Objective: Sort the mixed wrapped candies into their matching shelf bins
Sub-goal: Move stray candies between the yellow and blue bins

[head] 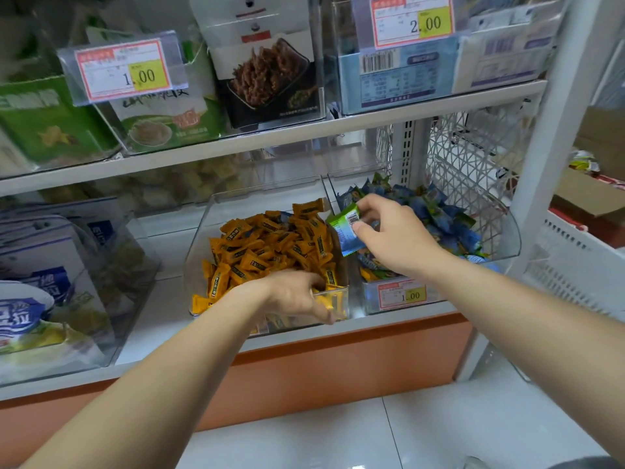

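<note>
Two clear plastic bins stand side by side on the lower shelf. The left bin (pixel 216 211) holds a heap of orange wrapped candies (pixel 270 245). The right bin (pixel 507 238) holds blue and green wrapped candies (pixel 439 211). My right hand (pixel 392 235) pinches a green and blue candy wrapper (pixel 345 228) above the wall between the two bins. My left hand (pixel 297 296) grips the front rim of the orange bin, fingers curled over its edge.
A price tag (pixel 402 294) reading 1.00 sits on the right bin's front. Clear bins of bagged snacks (pixel 50 299) stand to the left. The upper shelf (pixel 270 137) carries boxed goods. A white mesh side panel (pixel 473 154) closes the shelf at right; cardboard boxes (pixel 588 198) lie beyond.
</note>
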`<action>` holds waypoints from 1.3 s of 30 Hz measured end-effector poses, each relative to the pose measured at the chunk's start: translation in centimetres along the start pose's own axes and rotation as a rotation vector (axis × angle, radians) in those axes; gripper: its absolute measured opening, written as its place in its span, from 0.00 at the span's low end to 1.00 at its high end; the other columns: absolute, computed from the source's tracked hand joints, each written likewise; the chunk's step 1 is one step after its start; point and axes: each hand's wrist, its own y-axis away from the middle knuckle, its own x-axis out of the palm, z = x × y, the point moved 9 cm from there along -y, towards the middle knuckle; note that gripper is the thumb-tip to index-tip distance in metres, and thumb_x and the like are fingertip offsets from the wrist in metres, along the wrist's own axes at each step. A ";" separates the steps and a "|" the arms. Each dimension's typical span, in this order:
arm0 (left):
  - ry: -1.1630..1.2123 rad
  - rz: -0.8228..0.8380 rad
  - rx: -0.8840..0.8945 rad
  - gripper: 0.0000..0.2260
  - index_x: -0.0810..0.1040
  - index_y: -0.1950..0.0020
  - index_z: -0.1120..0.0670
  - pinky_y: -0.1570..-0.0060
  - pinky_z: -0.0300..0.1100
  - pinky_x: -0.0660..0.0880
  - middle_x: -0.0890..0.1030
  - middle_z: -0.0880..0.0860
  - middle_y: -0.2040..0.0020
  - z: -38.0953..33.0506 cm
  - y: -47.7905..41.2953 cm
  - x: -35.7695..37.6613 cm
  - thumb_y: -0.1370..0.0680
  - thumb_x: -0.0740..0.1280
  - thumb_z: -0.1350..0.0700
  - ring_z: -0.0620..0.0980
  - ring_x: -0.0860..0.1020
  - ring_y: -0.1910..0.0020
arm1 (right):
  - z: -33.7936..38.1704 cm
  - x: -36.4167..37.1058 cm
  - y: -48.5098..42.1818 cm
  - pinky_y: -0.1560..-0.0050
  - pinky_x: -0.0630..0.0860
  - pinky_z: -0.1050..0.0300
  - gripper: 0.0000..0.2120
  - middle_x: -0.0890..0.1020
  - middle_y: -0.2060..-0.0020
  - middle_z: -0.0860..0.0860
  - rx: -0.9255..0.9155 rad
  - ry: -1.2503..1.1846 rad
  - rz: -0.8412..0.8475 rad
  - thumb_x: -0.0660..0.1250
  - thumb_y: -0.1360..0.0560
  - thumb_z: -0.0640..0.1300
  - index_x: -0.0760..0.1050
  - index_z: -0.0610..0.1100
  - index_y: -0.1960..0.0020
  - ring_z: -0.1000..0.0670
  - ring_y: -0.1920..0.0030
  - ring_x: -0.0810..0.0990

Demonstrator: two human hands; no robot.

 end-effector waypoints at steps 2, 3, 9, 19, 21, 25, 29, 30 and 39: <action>0.012 -0.029 0.037 0.35 0.71 0.29 0.47 0.45 0.44 0.73 0.76 0.50 0.35 -0.3 0.2 -0.2 0.31 0.71 0.33 0.51 0.75 0.39 | 0.0 0.0 0.0 0.65 0.69 0.75 0.05 0.81 0.57 0.58 0.002 -0.007 0.003 0.65 0.21 0.44 0.74 0.54 0.49 0.67 0.60 0.77; 0.032 -0.065 0.058 0.30 0.73 0.32 0.45 0.48 0.44 0.73 0.78 0.49 0.38 -0.4 0.5 -0.5 0.31 0.72 0.35 0.50 0.75 0.43 | -0.1 0.0 -0.1 0.65 0.69 0.75 0.05 0.82 0.57 0.58 0.004 -0.009 0.001 0.65 0.21 0.44 0.74 0.54 0.49 0.66 0.60 0.77; 0.451 -0.266 0.164 0.17 0.80 0.51 0.41 0.58 0.38 0.73 0.79 0.39 0.54 0.6 3.3 -2.6 0.33 0.72 0.34 0.40 0.77 0.57 | -0.1 -0.1 -0.3 0.63 0.69 0.73 0.04 0.82 0.58 0.58 0.003 -0.004 -0.016 0.65 0.21 0.45 0.75 0.54 0.49 0.65 0.58 0.77; 0.845 -0.711 0.087 0.05 0.83 0.54 0.46 0.58 0.31 0.75 0.83 0.50 0.57 3.6 6.0 -6.1 0.27 0.77 0.53 0.43 0.80 0.56 | 1.1 0.4 -0.4 0.60 0.77 0.63 0.05 0.83 0.60 0.57 0.070 -0.037 -0.056 0.68 0.23 0.46 0.76 0.52 0.48 0.59 0.60 0.80; 1.008 -0.756 0.110 0.06 0.84 0.52 0.46 0.51 0.41 0.80 0.82 0.48 0.56 4.0 6.6 -6.8 0.26 0.76 0.55 0.49 0.81 0.52 | 0.9 0.7 -0.3 0.65 0.81 0.56 0.06 0.84 0.60 0.53 0.158 -0.147 -0.052 0.69 0.23 0.44 0.76 0.49 0.47 0.55 0.63 0.83; 1.310 -0.770 0.197 0.11 0.80 0.43 0.48 0.55 0.48 0.82 0.79 0.46 0.64 3.3 7.4 -7.6 0.24 0.74 0.58 0.51 0.83 0.53 | 0.9 2.8 0.2 0.72 0.79 0.57 0.04 0.83 0.54 0.43 0.370 -0.420 0.015 0.69 0.23 0.40 0.75 0.47 0.52 0.49 0.65 0.86; 1.311 -0.794 0.215 0.14 0.79 0.40 0.51 0.57 0.42 0.81 0.81 0.47 0.63 1.8 7.9 -7.7 0.25 0.74 0.57 0.49 0.84 0.52 | 2.0 5.3 0.9 0.66 0.82 0.53 0.08 0.83 0.47 0.43 0.467 -0.683 0.154 0.64 0.20 0.46 0.75 0.47 0.42 0.47 0.56 0.86; 1.261 -0.817 0.221 0.14 0.80 0.41 0.50 0.58 0.40 0.81 0.82 0.47 0.62 1.4 8.1 -7.9 0.25 0.75 0.56 0.47 0.84 0.53 | 2.3 5.6 1.1 0.63 0.83 0.51 0.07 0.83 0.47 0.45 0.464 -0.736 0.185 0.64 0.20 0.48 0.76 0.48 0.43 0.46 0.53 0.86; 1.374 -0.754 0.223 0.12 0.80 0.40 0.52 0.57 0.38 0.80 0.86 0.50 0.53 -0.1 8.2 -7.9 0.23 0.71 0.58 0.48 0.85 0.52 | 0.9 4.4 0.8 0.62 0.82 0.55 0.14 0.84 0.46 0.42 0.418 -0.851 0.239 0.74 0.26 0.43 0.78 0.44 0.42 0.44 0.51 0.86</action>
